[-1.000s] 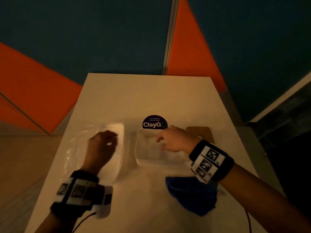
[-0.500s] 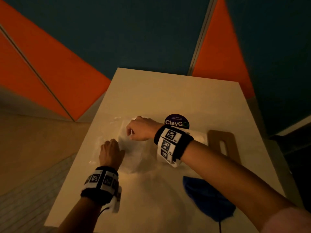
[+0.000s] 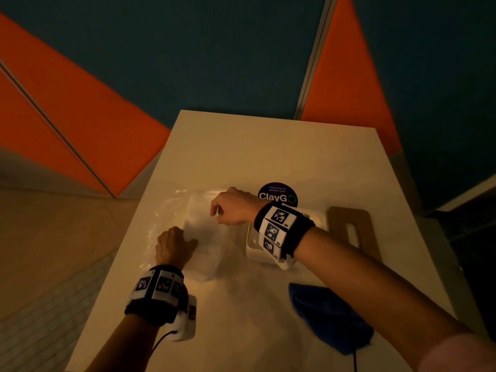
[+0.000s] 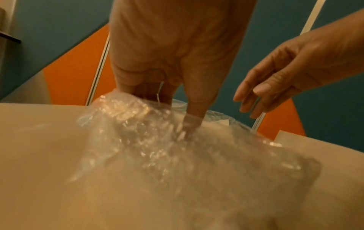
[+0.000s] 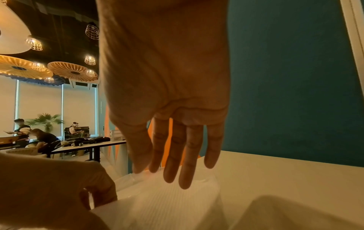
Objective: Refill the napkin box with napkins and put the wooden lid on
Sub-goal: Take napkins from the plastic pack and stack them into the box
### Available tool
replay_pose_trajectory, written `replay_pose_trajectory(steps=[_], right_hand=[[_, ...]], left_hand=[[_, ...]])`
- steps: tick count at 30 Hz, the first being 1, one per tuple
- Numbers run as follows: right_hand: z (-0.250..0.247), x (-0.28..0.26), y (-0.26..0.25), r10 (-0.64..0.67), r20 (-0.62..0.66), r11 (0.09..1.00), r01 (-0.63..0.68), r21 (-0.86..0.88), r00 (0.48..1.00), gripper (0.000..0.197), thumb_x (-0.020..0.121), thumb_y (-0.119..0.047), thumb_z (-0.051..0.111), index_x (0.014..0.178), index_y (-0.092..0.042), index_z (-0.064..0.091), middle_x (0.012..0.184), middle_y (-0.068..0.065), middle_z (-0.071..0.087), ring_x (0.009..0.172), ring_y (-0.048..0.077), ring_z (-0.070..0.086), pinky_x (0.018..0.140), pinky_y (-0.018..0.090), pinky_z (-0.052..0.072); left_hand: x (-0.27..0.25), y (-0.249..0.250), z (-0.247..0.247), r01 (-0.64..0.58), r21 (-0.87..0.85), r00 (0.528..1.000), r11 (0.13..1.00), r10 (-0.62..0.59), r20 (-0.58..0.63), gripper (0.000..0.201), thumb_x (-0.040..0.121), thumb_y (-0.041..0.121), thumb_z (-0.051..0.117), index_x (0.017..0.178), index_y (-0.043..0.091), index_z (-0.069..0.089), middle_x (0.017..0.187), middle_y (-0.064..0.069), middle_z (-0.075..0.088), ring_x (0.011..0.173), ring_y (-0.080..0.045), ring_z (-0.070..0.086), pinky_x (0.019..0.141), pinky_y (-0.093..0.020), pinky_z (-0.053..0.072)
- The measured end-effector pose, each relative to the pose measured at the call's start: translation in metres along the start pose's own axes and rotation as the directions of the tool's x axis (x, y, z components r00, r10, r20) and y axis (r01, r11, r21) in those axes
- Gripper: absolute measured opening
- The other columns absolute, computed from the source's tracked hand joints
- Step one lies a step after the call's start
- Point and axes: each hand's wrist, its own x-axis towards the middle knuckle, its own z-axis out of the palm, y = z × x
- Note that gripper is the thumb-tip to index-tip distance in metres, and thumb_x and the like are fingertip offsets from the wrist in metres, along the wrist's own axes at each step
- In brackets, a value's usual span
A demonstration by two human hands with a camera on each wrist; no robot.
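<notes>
Your right hand [image 3: 232, 208] has left the napkin box [image 3: 252, 244] and hovers, fingers relaxed, over the bagged napkins [image 3: 204, 237]; your left hand [image 3: 173, 244] apparently pinches the wrapper, so unpacking begins.

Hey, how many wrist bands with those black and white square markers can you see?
2. One wrist band sits on the left arm near the table's front left; the other wrist band is on the right arm, over the white box.
</notes>
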Motion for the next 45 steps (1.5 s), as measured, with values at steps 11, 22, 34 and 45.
replay_pose_trajectory(steps=[11,22,34,45], right_hand=[[0.003,0.002,0.009,0.024,0.011,0.999,-0.024,0.03,1.0,0.029,0.088,-0.026,0.058,0.116,-0.026,0.064,0.127,0.007,0.054,0.111,0.026,0.058,0.092,0.036,0.048],[-0.002,-0.002,0.017,-0.105,-0.171,0.994,0.105,-0.006,0.98,0.091,0.075,0.0,0.069,0.149,-0.024,0.022,0.155,0.01,0.022,0.138,0.031,0.032,0.106,0.044,0.041],[-0.004,0.003,0.027,-0.208,-0.253,0.978,0.206,-0.033,0.945,0.027,0.079,-0.019,0.071,0.106,-0.017,0.069,0.139,0.005,0.052,0.13,0.022,0.046,0.107,0.033,0.034],[-0.015,-0.039,0.059,0.208,-0.502,0.716,0.219,0.662,0.84,0.011,0.082,-0.018,0.072,0.09,-0.013,0.065,0.087,-0.003,0.068,0.086,0.015,0.065,0.082,0.035,0.053]], left_hand=[[0.006,0.004,0.005,0.054,-0.079,0.998,0.995,-0.055,-0.007,0.049,0.08,0.027,0.069,0.119,-0.001,0.055,0.12,-0.026,0.059,0.111,-0.041,0.054,0.089,-0.043,0.046],[-0.032,0.023,-0.017,-0.41,-0.033,0.894,0.911,0.395,-0.213,0.021,0.08,0.012,0.066,0.097,0.006,0.055,0.101,-0.019,0.069,0.091,-0.037,0.064,0.074,-0.043,0.053],[-0.055,-0.008,-0.057,-0.575,0.309,0.756,0.758,0.636,-0.154,0.021,0.081,0.013,0.068,0.102,0.015,0.064,0.071,-0.006,0.07,0.052,-0.024,0.061,0.046,-0.019,0.029],[-0.043,0.0,-0.075,-0.532,-0.509,0.845,0.677,0.378,-0.379,0.018,0.068,0.052,0.064,0.085,0.047,0.065,0.076,0.018,0.071,0.069,0.0,0.065,0.059,-0.036,0.055]])
